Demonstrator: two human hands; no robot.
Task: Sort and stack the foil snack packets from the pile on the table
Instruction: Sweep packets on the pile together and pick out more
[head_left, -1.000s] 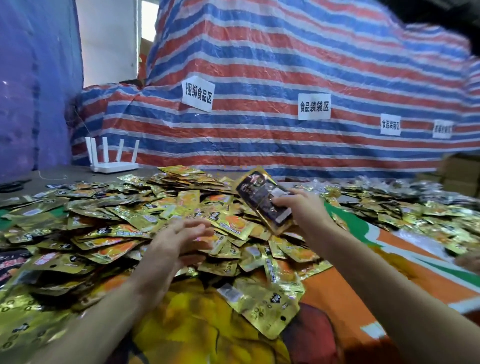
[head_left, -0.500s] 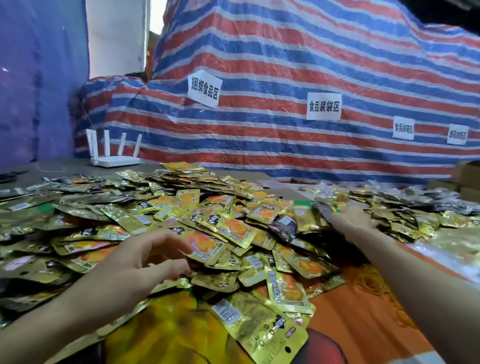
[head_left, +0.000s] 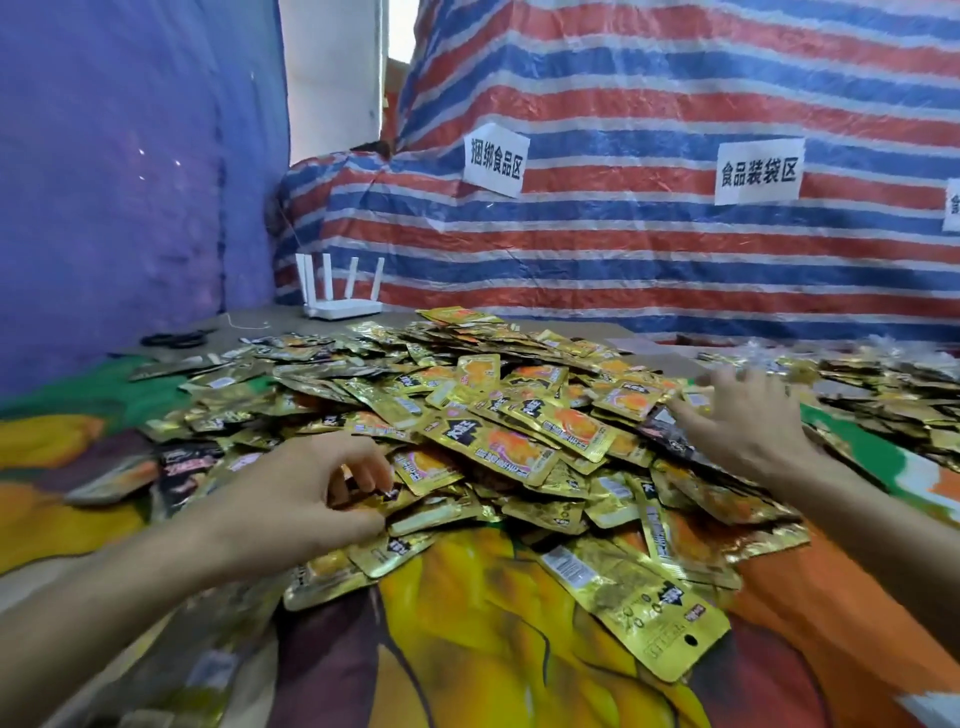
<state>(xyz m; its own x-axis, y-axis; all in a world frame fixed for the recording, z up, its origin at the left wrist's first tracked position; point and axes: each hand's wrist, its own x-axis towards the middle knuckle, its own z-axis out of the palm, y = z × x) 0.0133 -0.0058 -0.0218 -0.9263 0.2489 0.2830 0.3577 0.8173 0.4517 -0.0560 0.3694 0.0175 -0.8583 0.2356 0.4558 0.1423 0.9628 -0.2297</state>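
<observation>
A big pile of gold foil snack packets (head_left: 519, 431) covers the middle of the table, with a few dark packets mixed in. My left hand (head_left: 306, 493) lies on the pile's near left side, thumb and curled fingers pinching the edge of a gold packet (head_left: 400, 493). My right hand (head_left: 748, 421) rests with fingers spread on the pile's right edge, holding nothing. One dark packet (head_left: 670, 439) lies just beside its thumb. A large gold packet (head_left: 639, 608) lies face down at the near edge of the pile.
More packets are spread at the far right (head_left: 883, 384). A white router (head_left: 340, 306) and black scissors (head_left: 176, 339) sit at the back left. A colourful printed cloth (head_left: 493, 649) covers the table. A striped tarp with paper labels (head_left: 623, 234) stands behind.
My right hand held a dark packet, carried it off to the right, and is back on the pile without it. My left hand has dug its fingers into the packets.
</observation>
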